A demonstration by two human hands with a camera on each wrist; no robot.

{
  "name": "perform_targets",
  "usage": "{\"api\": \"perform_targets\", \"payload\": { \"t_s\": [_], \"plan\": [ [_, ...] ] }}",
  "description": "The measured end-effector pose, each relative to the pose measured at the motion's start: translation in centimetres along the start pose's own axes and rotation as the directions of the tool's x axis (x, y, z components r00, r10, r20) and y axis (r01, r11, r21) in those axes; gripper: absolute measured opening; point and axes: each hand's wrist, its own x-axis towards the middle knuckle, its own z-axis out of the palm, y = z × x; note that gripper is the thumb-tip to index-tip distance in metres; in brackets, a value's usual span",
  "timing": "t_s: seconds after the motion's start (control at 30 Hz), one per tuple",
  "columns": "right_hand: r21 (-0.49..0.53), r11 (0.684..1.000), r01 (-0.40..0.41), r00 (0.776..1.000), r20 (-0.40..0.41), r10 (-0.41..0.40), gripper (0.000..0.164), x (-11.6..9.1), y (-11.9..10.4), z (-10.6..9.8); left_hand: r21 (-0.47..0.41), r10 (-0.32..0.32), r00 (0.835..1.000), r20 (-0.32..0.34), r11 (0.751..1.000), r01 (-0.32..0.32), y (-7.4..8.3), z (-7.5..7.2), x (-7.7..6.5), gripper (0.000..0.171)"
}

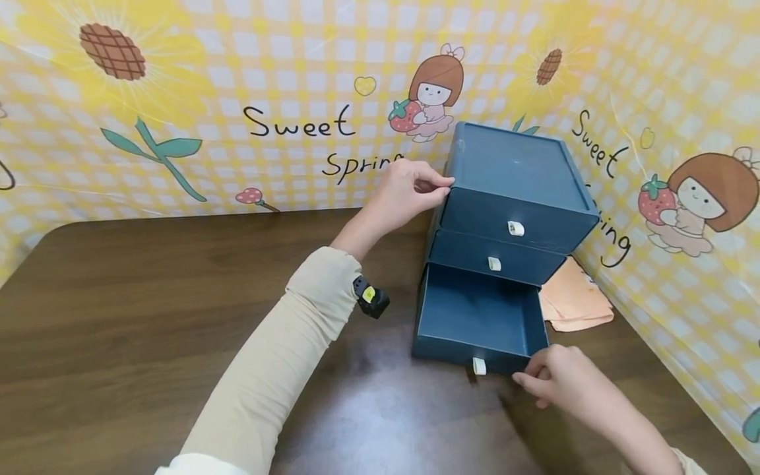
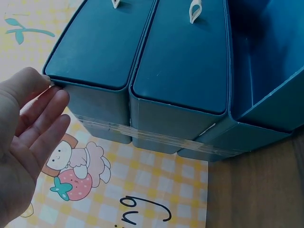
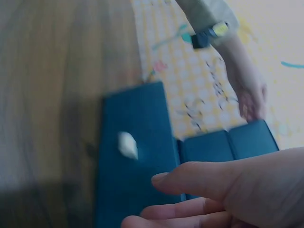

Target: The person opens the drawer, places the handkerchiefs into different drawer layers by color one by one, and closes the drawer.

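A dark blue stack of drawers stands on the table, with small white pull loops on the drawer fronts. Its bottom drawer is pulled out, while the upper two are in. At the top left front corner my left hand pinches the edge between thumb and fingers; the left wrist view shows the thumb on that corner. My right hand is at the right front corner of the pulled-out drawer, fingers loosely bent. In the right wrist view, its thumb lies before the blurred drawer front.
A folded peach cloth lies right of the stack, near the wall. Yellow checked sheeting covers the walls behind and to the right. Clear tape runs along the stack's side. The brown wooden table extends left.
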Motion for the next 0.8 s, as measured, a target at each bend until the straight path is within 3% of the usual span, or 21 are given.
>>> {"api": "perform_targets", "payload": {
  "t_s": [0.13,0.3,0.53,0.8],
  "plan": [
    [-0.028,0.998,-0.062,0.997,-0.037,0.061,0.019,-0.9,1.6,-1.4,-0.007,0.004,1.0,-0.001,1.0,-0.004,0.0,-0.1,0.0,0.019],
    [-0.03,0.996,-0.084,0.995,-0.054,0.082,0.018,-1.4,3.2,-2.9,-0.003,-0.017,1.0,0.007,1.0,0.017,-0.1,-0.1,0.0,0.018],
    [-0.019,0.994,-0.107,0.991,-0.083,0.105,0.018,0.2,5.0,-4.4,0.0,-0.021,1.0,0.003,1.0,0.021,-0.2,-0.1,-0.1,0.019],
    [0.097,0.99,-0.105,0.994,0.02,0.103,0.021,2.6,7.2,-6.7,0.002,-0.007,1.0,0.002,1.0,0.007,-0.2,-0.1,-0.1,0.018]
  ]
}}
